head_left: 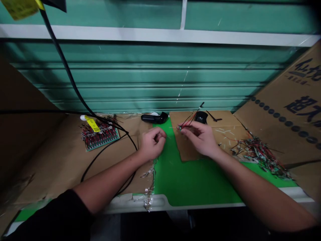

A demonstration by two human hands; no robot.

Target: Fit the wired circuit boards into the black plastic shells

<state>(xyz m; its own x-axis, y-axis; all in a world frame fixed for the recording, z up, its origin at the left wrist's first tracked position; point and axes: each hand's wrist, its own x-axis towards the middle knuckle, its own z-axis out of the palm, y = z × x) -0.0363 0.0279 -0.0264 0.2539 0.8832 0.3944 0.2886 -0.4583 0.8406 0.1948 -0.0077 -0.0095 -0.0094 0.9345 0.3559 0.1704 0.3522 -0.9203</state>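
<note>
My right hand [200, 138] pinches a small circuit board [180, 128] between thumb and fingertips, above a cardboard piece [185, 147]. Red and black wires [192, 118] run from the board, up past the fingers. My left hand [152, 143] is closed over the green mat [173, 177], thumb against curled fingers; anything in its pinch is too small to make out. The hands are apart. Just behind the right hand sits a black object [201, 117], partly hidden. Short white pieces [227, 134] lie scattered to its right.
At left, a green panel [102, 142] bears rows of wired parts. A black cable [62, 60] hangs across it, near a yellow tag [92, 124]. A black handheld device [154, 117] lies at the back. Wired boards [265, 155] are heaped at right, beside a cardboard wall [283, 100].
</note>
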